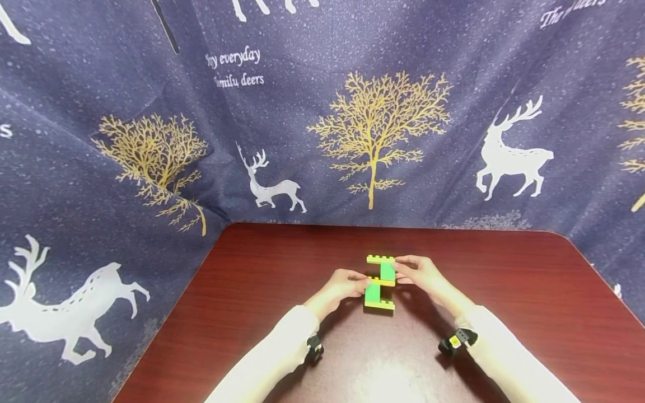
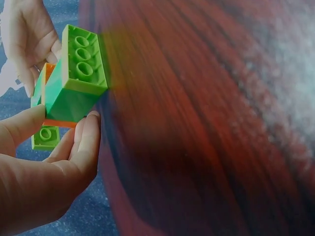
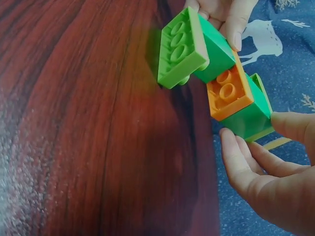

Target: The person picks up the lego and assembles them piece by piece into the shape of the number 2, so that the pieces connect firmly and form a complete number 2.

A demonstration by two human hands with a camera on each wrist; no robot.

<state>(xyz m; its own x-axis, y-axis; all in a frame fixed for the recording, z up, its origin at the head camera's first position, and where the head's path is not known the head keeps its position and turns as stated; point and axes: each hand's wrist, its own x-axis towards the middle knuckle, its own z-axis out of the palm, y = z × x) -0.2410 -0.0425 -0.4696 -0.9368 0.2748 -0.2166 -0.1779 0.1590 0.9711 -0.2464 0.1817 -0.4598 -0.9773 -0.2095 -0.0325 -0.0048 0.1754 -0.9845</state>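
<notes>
Both hands hold one staggered stack of toy building bricks over the table. It runs from a lime brick (image 1: 380,305) at the bottom through a green brick (image 3: 216,49), an orange brick (image 3: 230,92) and another green brick (image 3: 248,118) to a lime top brick (image 1: 380,259). My left hand (image 1: 345,284) pinches the lower green brick near the orange one, thumb on one side and fingers on the other. My right hand (image 1: 419,274) grips the upper green brick from the right, its thumb and fingertips on opposite faces. Hollow undersides with round tubes show in both wrist views.
The reddish-brown wooden table (image 1: 282,252) spreads around the hands, with a bright glare near its front. A dark blue cloth (image 1: 322,140) printed with white deer and yellow trees hangs behind and at the sides. Black straps with small devices sit on both wrists.
</notes>
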